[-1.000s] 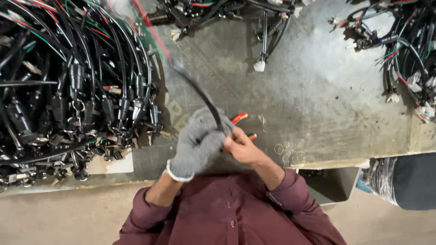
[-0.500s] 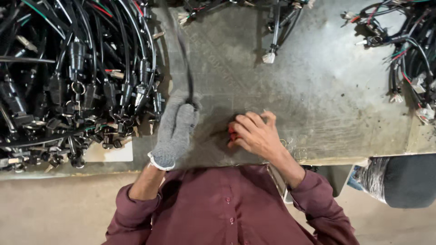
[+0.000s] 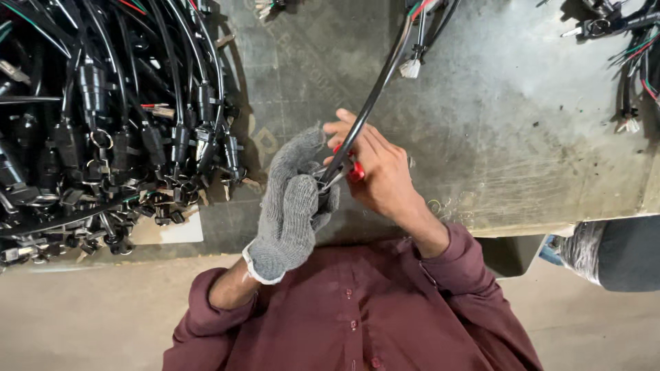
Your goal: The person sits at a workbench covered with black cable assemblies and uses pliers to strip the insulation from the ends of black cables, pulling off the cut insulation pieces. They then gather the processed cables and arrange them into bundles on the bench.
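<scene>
A person in a maroon shirt leans over a worn grey tabletop, seen from above. The left hand, in a grey knitted glove, is curled into a fist around the near end of a black sheathed cable. The bare right hand sits just beside it, fingers folded over a small tool with red handles; only a sliver of red and a glint of metal show between the fingers, so the tool's kind cannot be told. Both hands are closed, knuckles nearly touching, at the tabletop's near edge.

From the gloved grip the cable rises at a slant, up and to the right, crossing over the right hand's fingers and running to the far edge, where a white connector and red and green wires sit beside it. So the working end lies inside the left fist, right where the tool's tip meets it, and the long remainder trails away from both hands.

To do this well, I would judge, the gloved hand should hold the cable steady and close to the tool, while the tool works in short, controlled bites away from the bare fingers.

A large heap of black harnesses fills the left side, and a smaller bundle lies at the far right.
</scene>
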